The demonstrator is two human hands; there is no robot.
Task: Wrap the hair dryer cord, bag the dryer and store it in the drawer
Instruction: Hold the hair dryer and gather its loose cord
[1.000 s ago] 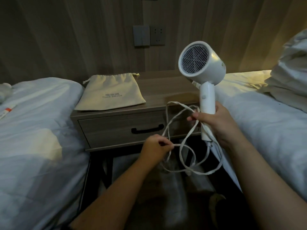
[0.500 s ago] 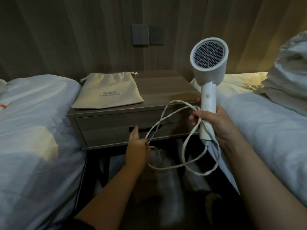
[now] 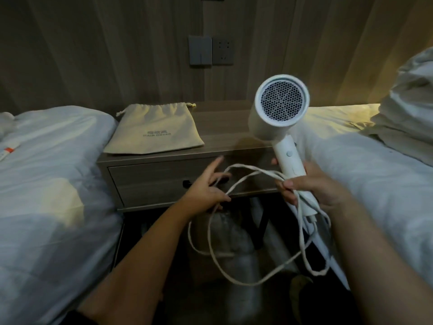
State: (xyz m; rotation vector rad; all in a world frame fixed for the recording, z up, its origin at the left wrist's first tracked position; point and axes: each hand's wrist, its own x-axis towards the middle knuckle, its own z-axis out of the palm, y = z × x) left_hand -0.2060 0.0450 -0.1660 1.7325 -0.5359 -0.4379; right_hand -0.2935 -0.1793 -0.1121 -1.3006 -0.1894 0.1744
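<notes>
Head view: cord point(image 3: 236, 164) runs through the left hand's point(image 3: 203, 192) fingers point(image 3: 214, 166).

Hooks the cord point(image 3: 242, 184) with the left hand point(image 3: 206, 192), index finger straight, forearm slanting in from below. Grips the hair dryer point(image 3: 280, 111) handle and cord loops in the right hand point(image 3: 315, 187).

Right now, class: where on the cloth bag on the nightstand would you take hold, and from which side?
Pinch the bag by its gathered drawstring mouth, at the far edge, reaching over from the front. It lies flat, closed bottom toward you, so lifting there should let it hang open. The right hand grips the dryer, the left hand holds the cord.
</notes>
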